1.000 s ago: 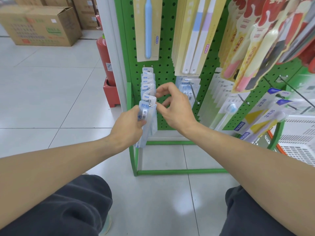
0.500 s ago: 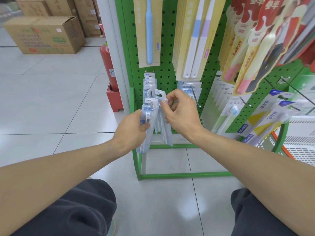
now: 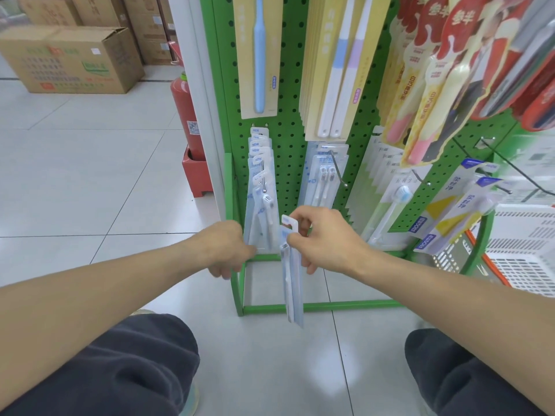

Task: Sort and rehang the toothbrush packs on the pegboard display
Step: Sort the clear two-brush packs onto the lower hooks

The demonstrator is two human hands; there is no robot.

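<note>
A green pegboard (image 3: 288, 139) carries rows of toothbrush packs. Several pale blue packs (image 3: 259, 187) hang on the lower left hook. My right hand (image 3: 324, 238) pinches the top of one slim blue pack (image 3: 292, 289), which hangs free below the hook, in front of the rack's foot. My left hand (image 3: 226, 247) sits just left of the bottom edge of the hanging packs, fingers loosely curled downward, with nothing seen in them. A few packs (image 3: 322, 175) hang on the middle hook.
Large yellow and red packs hang higher up and to the right. A red fire extinguisher (image 3: 184, 115) and cardboard boxes (image 3: 72, 61) stand to the left. A white basket (image 3: 525, 250) sits at the right. The rack's green base bar (image 3: 315, 307) lies on the tiled floor.
My right hand has drawn one pack off the left hook and lowered it. My left hand has let go of the hanging packs and dropped below them.
</note>
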